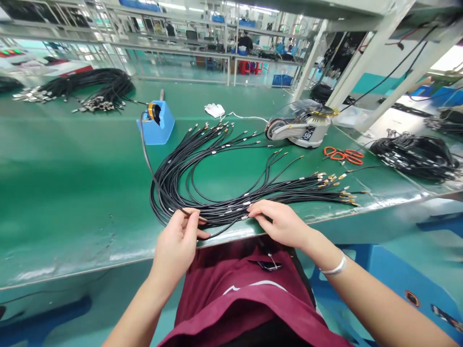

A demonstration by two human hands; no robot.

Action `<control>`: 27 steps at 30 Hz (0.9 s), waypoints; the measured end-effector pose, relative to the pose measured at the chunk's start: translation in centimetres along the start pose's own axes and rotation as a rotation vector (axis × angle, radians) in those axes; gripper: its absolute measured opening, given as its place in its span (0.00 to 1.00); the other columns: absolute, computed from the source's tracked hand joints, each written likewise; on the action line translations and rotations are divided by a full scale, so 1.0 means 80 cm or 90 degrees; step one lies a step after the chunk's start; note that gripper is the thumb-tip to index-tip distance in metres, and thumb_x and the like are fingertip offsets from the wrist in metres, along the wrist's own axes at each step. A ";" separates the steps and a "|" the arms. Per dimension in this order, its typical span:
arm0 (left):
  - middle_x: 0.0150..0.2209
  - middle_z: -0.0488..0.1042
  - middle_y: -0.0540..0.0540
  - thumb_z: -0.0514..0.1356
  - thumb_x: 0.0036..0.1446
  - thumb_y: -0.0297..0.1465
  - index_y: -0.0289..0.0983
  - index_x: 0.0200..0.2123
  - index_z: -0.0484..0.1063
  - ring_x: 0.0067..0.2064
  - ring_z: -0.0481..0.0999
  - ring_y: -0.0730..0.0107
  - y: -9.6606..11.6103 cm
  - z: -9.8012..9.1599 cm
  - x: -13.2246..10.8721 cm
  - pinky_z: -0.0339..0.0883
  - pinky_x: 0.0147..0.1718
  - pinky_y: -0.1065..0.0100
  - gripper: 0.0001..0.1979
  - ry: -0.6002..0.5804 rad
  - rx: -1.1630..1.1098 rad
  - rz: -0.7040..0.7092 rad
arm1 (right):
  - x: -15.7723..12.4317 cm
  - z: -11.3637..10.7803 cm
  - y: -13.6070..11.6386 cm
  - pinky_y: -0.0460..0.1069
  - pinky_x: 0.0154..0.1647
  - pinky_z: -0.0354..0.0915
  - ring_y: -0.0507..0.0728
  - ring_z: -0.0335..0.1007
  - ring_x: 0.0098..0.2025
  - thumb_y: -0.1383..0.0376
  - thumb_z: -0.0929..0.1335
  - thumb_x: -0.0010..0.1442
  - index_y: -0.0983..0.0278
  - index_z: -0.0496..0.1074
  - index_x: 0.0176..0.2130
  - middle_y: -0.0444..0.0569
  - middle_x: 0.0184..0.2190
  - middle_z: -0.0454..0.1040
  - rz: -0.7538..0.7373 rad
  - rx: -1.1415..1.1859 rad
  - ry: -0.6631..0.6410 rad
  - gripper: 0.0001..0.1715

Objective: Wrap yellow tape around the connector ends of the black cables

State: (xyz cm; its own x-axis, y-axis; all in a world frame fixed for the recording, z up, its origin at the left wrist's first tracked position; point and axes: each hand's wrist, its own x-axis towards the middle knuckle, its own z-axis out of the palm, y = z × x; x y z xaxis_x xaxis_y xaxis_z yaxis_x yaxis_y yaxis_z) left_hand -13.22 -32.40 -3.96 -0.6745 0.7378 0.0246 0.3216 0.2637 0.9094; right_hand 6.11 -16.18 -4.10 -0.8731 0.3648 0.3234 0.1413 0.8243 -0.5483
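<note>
A looped bundle of thin black cables [202, 168] with gold connector tips lies on the green workbench [72, 183], its ends fanned out to the right [336, 185] and toward the back. My left hand [179, 241] pinches one black cable between thumb and fingers at the bundle's near edge. My right hand [278, 221] rests on the cables close by, fingers curled over them near small silver sleeves.
A blue tape holder [156, 123] stands behind the bundle. A tape dispenser machine [302, 127] and orange scissors [343, 155] sit to the right. More cable piles lie at the far left [87, 86] and far right [415, 152]. A blue stool [379, 274] stands below right.
</note>
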 end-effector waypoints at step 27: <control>0.33 0.79 0.43 0.51 0.61 0.48 0.38 0.39 0.63 0.26 0.80 0.64 -0.007 -0.005 0.006 0.54 0.15 0.77 0.18 -0.115 -0.167 -0.142 | -0.005 0.070 -0.033 0.51 0.40 0.53 0.54 0.65 0.35 0.67 0.68 0.63 0.63 0.72 0.34 0.45 0.30 0.73 0.081 -0.106 0.178 0.04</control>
State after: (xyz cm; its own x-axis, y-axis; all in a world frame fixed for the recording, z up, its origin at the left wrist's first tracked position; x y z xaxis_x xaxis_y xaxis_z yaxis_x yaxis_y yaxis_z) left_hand -13.96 -32.44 -4.30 -0.5738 0.7837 -0.2380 -0.0160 0.2798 0.9599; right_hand 3.49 -20.93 -7.10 -0.6854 0.5545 0.4720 0.3351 0.8156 -0.4717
